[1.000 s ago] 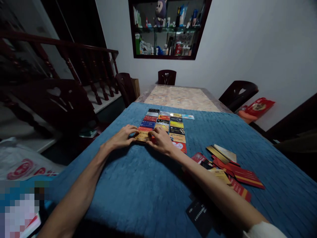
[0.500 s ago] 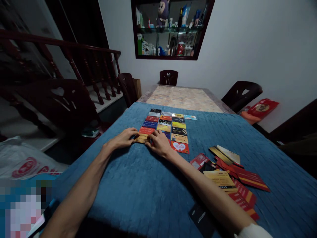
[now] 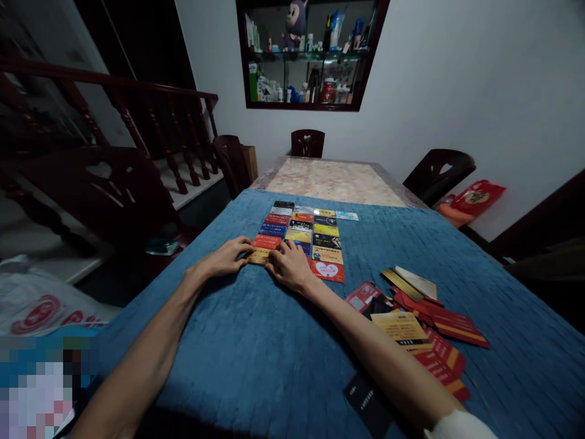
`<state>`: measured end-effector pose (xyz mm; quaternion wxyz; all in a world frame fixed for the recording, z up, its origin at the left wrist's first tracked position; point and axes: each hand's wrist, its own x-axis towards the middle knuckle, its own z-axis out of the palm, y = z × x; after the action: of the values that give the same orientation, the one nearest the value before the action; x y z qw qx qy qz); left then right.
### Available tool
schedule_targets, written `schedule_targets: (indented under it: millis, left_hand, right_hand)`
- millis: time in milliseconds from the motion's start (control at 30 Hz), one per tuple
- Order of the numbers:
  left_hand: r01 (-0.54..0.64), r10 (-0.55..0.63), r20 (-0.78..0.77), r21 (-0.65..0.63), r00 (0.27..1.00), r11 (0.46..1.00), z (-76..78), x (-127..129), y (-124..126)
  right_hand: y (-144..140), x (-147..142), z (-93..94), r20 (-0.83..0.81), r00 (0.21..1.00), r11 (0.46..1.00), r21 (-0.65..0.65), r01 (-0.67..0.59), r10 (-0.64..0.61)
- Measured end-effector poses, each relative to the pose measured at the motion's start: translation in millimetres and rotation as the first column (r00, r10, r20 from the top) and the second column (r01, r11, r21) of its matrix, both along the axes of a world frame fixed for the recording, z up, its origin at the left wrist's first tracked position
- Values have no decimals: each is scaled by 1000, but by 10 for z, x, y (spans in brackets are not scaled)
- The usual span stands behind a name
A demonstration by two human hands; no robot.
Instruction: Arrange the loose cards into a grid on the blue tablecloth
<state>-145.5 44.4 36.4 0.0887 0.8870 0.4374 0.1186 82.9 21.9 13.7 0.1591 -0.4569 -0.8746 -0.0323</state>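
Observation:
A gold card (image 3: 258,256) lies flat on the blue cloth (image 3: 247,347) at the near end of the left column of cards. My left hand (image 3: 228,256) pinches its left edge with bent fingers. At its right edge are the curled fingers of my right hand (image 3: 291,267), which hides part of the middle column. A red card (image 3: 266,242) lies just beyond the gold one. In the right column are a red card with a white heart (image 3: 328,271) and a black card (image 3: 326,241). A pale blue card (image 3: 347,216) lies alone at the far right.
Loose cards overlap under and beside my right forearm, among them a gold card (image 3: 404,331), a striped red card (image 3: 459,327) and a black card (image 3: 369,405). Dark wooden chairs (image 3: 439,177) surround the table. A white plastic bag (image 3: 41,305) stands at the left.
The whole view has shifted slightly, so everything appears a little further left. Both hands stay at the gold card's edges, and the cards keep their arrangement.

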Motion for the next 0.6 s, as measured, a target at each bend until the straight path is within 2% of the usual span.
schedule_targets:
  millis: [400,500,600]
  left_hand:
    - [-9,8,22,6,1000,1000,38,21,-22]
    - [-4,2,36,43,999,999,31,23,-23]
    - [4,-13,64,132,998,991,30,24,-12]
  right_hand:
    - [-16,0,95,44,999,1000,-12,18,-18]
    - [-23,8,164,53,998,1000,-9,25,-24]
    - [-34,26,267,64,997,1000,-1,30,-30]
